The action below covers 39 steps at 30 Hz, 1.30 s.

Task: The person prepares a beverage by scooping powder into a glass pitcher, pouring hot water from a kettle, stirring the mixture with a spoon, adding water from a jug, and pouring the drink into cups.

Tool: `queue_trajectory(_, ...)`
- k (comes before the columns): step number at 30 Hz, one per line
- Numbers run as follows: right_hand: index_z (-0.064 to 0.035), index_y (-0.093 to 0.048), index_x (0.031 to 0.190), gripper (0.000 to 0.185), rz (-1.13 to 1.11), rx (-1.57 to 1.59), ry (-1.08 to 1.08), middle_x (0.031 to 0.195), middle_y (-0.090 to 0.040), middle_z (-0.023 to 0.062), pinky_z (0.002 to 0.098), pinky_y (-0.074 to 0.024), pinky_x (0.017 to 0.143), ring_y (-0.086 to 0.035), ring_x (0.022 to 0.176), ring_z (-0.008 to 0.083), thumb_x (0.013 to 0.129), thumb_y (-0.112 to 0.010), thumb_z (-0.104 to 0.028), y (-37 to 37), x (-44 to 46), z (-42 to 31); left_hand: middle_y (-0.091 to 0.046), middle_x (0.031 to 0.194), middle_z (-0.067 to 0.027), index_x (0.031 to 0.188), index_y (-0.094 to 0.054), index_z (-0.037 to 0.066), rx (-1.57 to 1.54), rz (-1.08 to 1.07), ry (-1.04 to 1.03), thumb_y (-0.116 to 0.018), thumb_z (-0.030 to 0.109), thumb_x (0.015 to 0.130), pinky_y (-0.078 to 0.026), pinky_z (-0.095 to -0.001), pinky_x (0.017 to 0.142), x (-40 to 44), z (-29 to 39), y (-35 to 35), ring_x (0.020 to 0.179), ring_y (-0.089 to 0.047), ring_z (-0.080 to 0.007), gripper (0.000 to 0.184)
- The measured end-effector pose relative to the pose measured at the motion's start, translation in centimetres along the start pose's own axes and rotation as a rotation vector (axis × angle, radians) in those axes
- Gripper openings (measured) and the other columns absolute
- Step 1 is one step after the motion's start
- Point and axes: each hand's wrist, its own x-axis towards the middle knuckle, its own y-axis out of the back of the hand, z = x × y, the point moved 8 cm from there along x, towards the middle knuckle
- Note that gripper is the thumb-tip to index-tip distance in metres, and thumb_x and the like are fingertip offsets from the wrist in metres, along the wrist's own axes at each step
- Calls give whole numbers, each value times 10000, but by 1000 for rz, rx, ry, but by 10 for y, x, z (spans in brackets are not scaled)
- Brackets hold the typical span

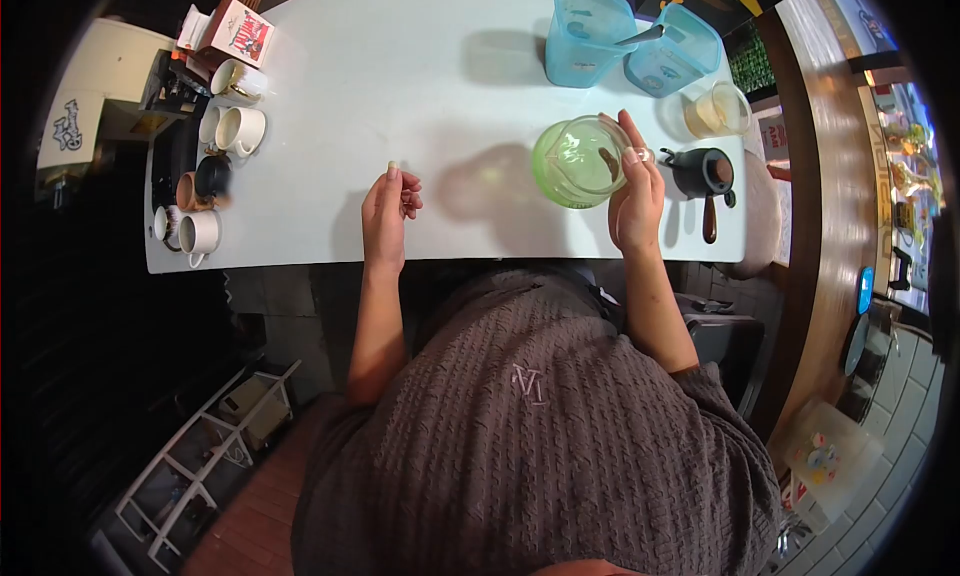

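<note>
My right hand (640,198) is closed on a clear glass jug (577,161) at its right side. The jug is held over the table, tilted so that I look into its mouth, and green liquid shows inside. Above the front part of the table, my left hand (387,208) is loosely curled with the thumb pointing up, and nothing shows in it. To the right of the jug stand a dark pot (702,171) with a wooden handle and a clear cup (716,112) with pale contents.
The white table (330,116) carries two blue translucent containers (588,38) at the back right; a dark utensil lies across them. Several mugs (240,131) line the left edge, near a red and white box (238,36). A white metal rack (205,446) stands below left.
</note>
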Motion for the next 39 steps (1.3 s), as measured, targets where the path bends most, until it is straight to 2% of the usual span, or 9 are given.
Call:
queue_trajectory(5, 52, -406, 1365, 483, 0, -19, -45, 1352, -483, 159, 309, -317, 1039, -435, 1238, 192, 952, -465, -191, 15, 6, -11, -537, 724, -7, 830, -578, 37, -16, 78, -23, -455, 399, 977, -377, -228, 584, -21, -1, -20, 646, -480, -75, 410)
queue_trajectory(10, 32, -369, 1393, 523, -226, -103, -71, 1325, -508, 165, 338, -307, 1057, -440, 1245, 221, 954, -490, -224, 11, -1, -27, -507, 666, 8, 804, -563, 46, -86, 155, 6, -460, 391, 978, -365, -225, 562, -45, -4, -46, 611, -467, -72, 400)
queue_trajectory(13, 28, -376, 1389, 516, -221, -94, -172, 1315, -515, 166, 364, -304, 1062, -430, 1260, 243, 954, -497, -220, 22, 1, -23, -533, 697, 0, 819, -567, 48, -71, 159, -12, -466, 387, 978, -370, -223, 560, -59, -6, -55, 613, -479, -70, 388)
queue_trajectory(20, 48, -370, 1385, 509, -388, -48, -152, 1309, -519, 171, 367, -290, 1077, -444, 1250, 243, 954, -489, -194, -13, -2, -19, -553, 766, 4, 844, -579, 55, -118, 270, 29, -488, 368, 972, -377, -199, 554, -99, -15, -48, 626, -495, -48, 350)
queue_trajectory(22, 60, -376, 1376, 505, -464, -86, -174, 1292, -534, 172, 365, -286, 1081, -460, 1237, 242, 953, -486, -193, -20, -1, -10, -553, 766, 5, 845, -581, 57, -115, 327, 1, -487, 366, 973, -375, -199, 552, -111, -10, -34, 625, -497, -48, 348)
queue_trajectory(26, 139, -388, 1320, 531, -451, -29, -158, 1441, -365, 179, 379, -299, 1077, -424, 1269, 251, 951, -469, -234, -51, 5, -4, -544, 749, 18, 837, -581, 62, -131, 407, -26, -486, 366, 973, -364, -198, 546, -133, -6, -1, 616, -493, -44, 347)
queue_trajectory(33, 143, -342, 1341, 559, -596, -23, -227, 1388, -410, 228, 401, -300, 1083, -415, 1280, 276, 945, -452, -236, -129, 3, 25, -533, 732, 33, 814, -579, 70, -210, 520, -17, -491, 373, 970, -360, -193, 549, -138, -11, 79, 612, -488, -43, 352)
queue_trajectory(37, 155, -382, 1303, 523, -464, 14, -101, 1390, -403, 241, 407, -334, 1071, -430, 1274, 289, 934, -444, -210, -183, 2, 35, -538, 738, 30, 814, -582, 70, -210, 546, 18, -503, 379, 963, -362, -198, 547, -119, -16, 144, 614, -490, -46, 352)
queue_trajectory(39, 155, -406, 1283, 515, -468, 0, -123, 1396, -396, 241, 410, -338, 1070, -437, 1269, 291, 928, -453, -215, -214, -3, 45, -540, 735, 27, 817, -578, 82, -193, 522, 9, -506, 386, 960, -363, -200, 552, -100, -14, 184, 619, -499, -51, 344)
